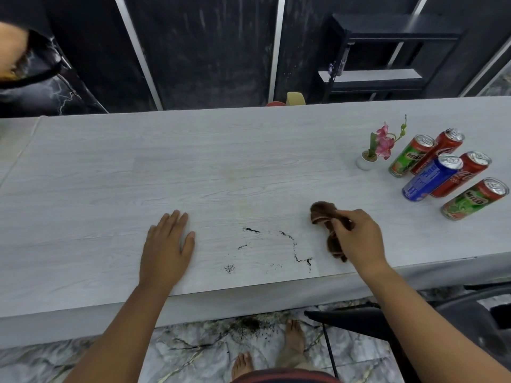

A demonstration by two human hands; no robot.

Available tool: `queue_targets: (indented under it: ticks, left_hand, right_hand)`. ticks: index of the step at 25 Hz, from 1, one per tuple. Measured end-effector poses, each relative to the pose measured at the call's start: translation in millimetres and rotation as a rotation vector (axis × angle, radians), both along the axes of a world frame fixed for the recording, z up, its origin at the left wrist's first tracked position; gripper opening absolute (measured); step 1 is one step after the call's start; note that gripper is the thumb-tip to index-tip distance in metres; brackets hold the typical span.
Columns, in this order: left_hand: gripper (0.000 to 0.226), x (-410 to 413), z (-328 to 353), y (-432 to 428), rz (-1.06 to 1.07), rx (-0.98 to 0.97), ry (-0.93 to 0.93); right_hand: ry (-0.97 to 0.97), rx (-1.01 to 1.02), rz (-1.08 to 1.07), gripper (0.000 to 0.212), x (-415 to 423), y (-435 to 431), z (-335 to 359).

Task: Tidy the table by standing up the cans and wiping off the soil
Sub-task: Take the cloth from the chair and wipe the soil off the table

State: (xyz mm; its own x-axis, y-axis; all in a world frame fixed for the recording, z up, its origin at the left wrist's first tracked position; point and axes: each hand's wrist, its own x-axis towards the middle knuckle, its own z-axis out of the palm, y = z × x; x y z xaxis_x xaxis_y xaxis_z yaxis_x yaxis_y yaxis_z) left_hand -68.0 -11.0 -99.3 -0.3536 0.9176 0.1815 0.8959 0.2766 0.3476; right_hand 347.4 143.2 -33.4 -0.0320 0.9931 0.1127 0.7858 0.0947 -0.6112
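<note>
Your left hand (166, 244) lies flat, fingers straight, on the pale wood-grain table (96, 175). Your right hand (356, 236) grips a crumpled brown cloth (322, 212) just right of thin trails of dark soil (251, 230) near the front edge. Five tall drink cans (431, 178) stand upright far right, beside a small white pot of pink flowers (366, 161).

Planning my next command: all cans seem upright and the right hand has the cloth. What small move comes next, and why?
Probably drag the brown cloth left across the soil. The five cans already stand upright, thin soil streaks lie just left of the cloth, the right hand grips it, and the left hand rests flat on the table, clear of the streaks.
</note>
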Motion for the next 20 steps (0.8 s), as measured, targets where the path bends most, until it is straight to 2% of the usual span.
queue_targets:
  ticks: [4,11,16,20]
  left_hand:
    - [0.066,4.1,3.4,3.5,0.028,0.018,-0.016]
    - [0.064,3.1,3.0,2.5,0.01,0.024,-0.024]
    - [0.064,0.2,0.9,2.1,0.007,0.028,-0.034]
    - [0.065,0.2,-0.6,2.6,0.019,0.029,-0.037]
  right_hand:
    - [-0.09,-0.045,0.0,0.024,-4.1,-27.8,-15.0]
    - [0.039,-0.093,0.19,0.029,-81.0,-64.9,-18.4]
    - [0.173,-0.024,0.02,0.021,-43.4,-61.4,-7.1]
    - [0.094,-0.1,-0.137,0.018,-0.9,-71.0,-9.0]
